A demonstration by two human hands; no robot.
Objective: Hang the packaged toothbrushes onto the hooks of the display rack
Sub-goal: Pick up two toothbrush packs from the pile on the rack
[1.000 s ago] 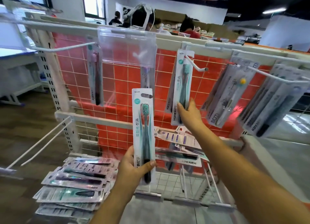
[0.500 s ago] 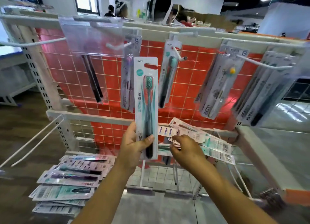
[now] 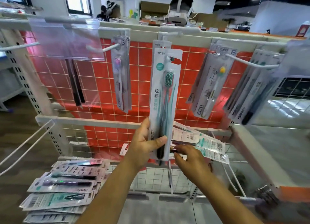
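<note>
- The display rack (image 3: 107, 121) is a white frame with a red wire-grid back panel; every place below is given relative to it.
- The left hand (image 3: 144, 145) grips the lower end of a teal toothbrush pack (image 3: 165, 96), thumb across the front and fingers behind, and holds it upright in front of the rack's middle.
- The pack's hang hole sits at the tip of the centre hook (image 3: 167, 58); another pack of the same kind already hangs just behind it on that hook.
- The right hand (image 3: 192, 158) is low in front of the rack, just right of the held pack, fingers curled at the near end of a fan of loose packs (image 3: 206, 142) lying across the lower hooks. Whether it actually grips them cannot be told.
- Left of centre on the upper rail hang purple toothbrush packs (image 3: 121, 76); further left a clear plastic sleeve (image 3: 67, 39) covers a dark brush.
- Right of centre hang yellow-topped packs (image 3: 211, 86), and beyond them a bundle of dark-handled packs (image 3: 248, 96).
- At the rack's lower left foot lies a stack of packs (image 3: 62, 188), flat and overlapping.
</note>
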